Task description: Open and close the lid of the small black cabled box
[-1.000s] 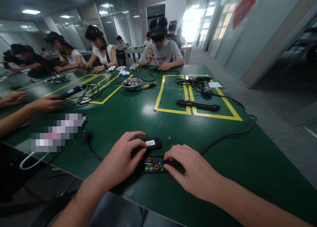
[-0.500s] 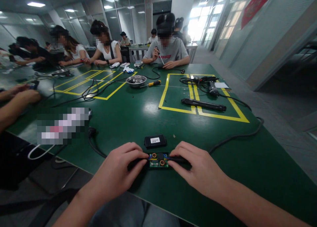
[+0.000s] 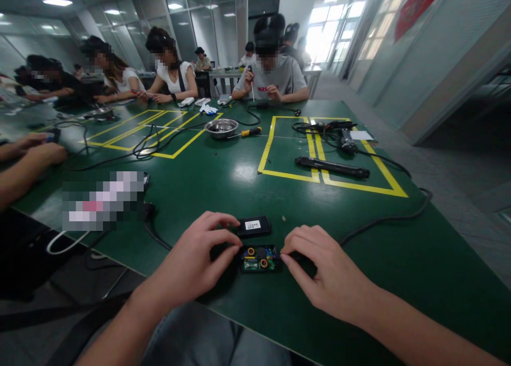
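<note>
An open black case (image 3: 261, 270) lies on the table with a green circuit board (image 3: 251, 264) inside, carrying copper coils and coloured wires. My left hand (image 3: 199, 254) pinches the case's left end between thumb and a finger; another finger reaches towards the black cover (image 3: 255, 226) behind it. Whether that finger touches the cover is unclear. At the right end, my right hand (image 3: 319, 265) has thumb and fingertips closed round the black cable (image 3: 379, 219) where it meets the case. The cover bears a white label.
On the green table (image 3: 223, 190) stand a metal bowl (image 3: 221, 127) and a yellow-black screwdriver (image 3: 251, 132). A black bar-shaped object (image 3: 332, 167) and tangled cables (image 3: 331, 134) lie right. A blurred-out white object (image 3: 106, 201) is at left. A co-worker (image 3: 271, 68) sits opposite.
Both hands have shifted outwards along the case, uncovering more of its ends. A finger of my left hand has stretched towards the cover. The co-worker opposite has raised a hand.
</note>
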The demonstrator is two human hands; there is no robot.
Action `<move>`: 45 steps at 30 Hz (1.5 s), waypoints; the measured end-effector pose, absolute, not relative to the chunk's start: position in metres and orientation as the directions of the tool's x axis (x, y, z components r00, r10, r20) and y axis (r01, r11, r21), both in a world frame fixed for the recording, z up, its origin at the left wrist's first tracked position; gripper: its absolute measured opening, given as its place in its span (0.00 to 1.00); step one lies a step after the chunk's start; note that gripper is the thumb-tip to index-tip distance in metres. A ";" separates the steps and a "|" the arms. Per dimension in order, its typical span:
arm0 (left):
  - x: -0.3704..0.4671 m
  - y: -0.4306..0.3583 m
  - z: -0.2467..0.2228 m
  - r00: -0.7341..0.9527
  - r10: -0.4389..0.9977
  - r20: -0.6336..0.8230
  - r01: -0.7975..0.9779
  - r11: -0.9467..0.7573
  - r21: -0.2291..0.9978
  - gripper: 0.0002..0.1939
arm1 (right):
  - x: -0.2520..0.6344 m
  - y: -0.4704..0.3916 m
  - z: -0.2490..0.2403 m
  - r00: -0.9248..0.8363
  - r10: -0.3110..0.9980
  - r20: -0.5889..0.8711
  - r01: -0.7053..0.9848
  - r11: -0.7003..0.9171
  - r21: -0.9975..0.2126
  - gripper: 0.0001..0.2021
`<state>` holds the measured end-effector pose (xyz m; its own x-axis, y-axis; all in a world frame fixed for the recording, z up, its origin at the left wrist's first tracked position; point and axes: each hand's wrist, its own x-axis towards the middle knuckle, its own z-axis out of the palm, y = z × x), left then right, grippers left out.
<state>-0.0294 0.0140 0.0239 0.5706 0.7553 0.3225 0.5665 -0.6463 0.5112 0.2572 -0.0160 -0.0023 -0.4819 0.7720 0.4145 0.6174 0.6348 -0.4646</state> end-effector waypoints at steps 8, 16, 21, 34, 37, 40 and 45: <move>-0.009 0.042 0.017 0.523 0.824 0.217 0.679 -0.556 0.479 0.16 | 0.255 -0.019 -0.003 -0.409 0.795 0.448 0.622 0.602 -0.501 0.09; -0.025 0.002 0.026 0.673 0.690 0.265 0.460 -0.671 0.581 0.17 | 0.253 -0.024 -0.010 -0.384 0.821 0.422 0.582 0.570 -0.580 0.27; -0.021 -0.002 0.008 0.670 0.662 0.336 0.446 -0.721 0.530 0.18 | 0.253 -0.020 -0.003 -0.469 0.826 0.314 0.625 0.561 -0.543 0.16; -0.011 0.010 0.007 0.360 0.895 0.264 0.587 -0.437 0.682 0.06 | 0.253 -0.020 -0.007 -0.375 0.861 0.345 0.644 0.509 -0.571 0.17; -0.007 0.020 0.007 0.420 0.880 0.222 0.629 -0.458 0.628 0.05 | 0.253 -0.019 -0.006 -0.426 0.827 0.367 0.640 0.563 -0.523 0.10; -0.011 0.018 0.010 0.468 0.848 0.249 0.615 -0.515 0.597 0.06 | 0.253 -0.018 -0.006 -0.475 0.791 0.385 0.621 0.611 -0.490 0.08; -0.027 -0.006 0.010 0.454 0.823 0.341 0.614 -0.566 0.550 0.06 | 0.254 -0.017 -0.006 -0.488 0.782 0.387 0.594 0.623 -0.509 0.08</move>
<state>-0.0269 -0.0058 0.0102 0.4538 0.8233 0.3409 0.6140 -0.5662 0.5500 0.2542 -0.0174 -0.0064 -0.4882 0.7823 0.3868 0.5943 0.6226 -0.5091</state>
